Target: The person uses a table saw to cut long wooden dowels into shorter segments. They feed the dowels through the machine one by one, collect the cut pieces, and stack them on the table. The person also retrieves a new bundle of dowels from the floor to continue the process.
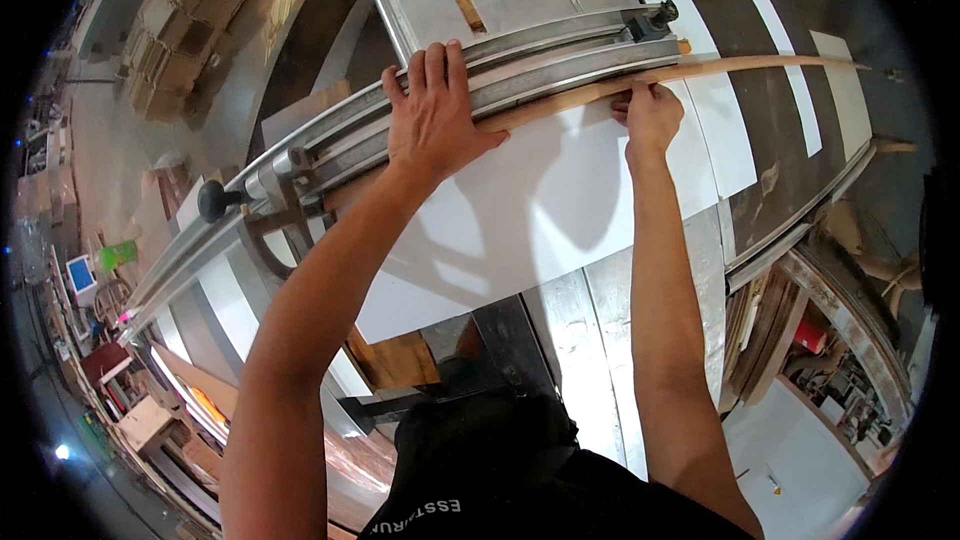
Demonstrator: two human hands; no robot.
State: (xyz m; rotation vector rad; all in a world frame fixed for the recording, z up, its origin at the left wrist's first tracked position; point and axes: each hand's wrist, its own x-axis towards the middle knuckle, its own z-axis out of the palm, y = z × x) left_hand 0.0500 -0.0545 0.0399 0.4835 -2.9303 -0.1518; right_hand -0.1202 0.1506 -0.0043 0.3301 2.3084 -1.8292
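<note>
Taking the middle of our view as the dial's hub, we have a white board spread from the centre out toward 2 o'clock, and a metal rail crossing above it from 8 o'clock to 1 o'clock. The long wooden strip runs along the rail's near edge, from 12 o'clock out to 2 o'clock, bending slightly; whether it touches the metal all along, we cannot tell. Our left hand, near 11 o'clock, lies spread over the rail, thumb stretched out to the strip's near edge. Our right hand, at 2 o'clock, is curled at that same edge; whether it pinches the wood or only presses, we cannot tell. To steady the strip well, we judge it best to press evenly toward 12 o'clock with both hands, look for gaps along the rail, and mind the far end, which could swing. We also keep our fingertips clear of the black end fitting at 1 o'clock.
</note>
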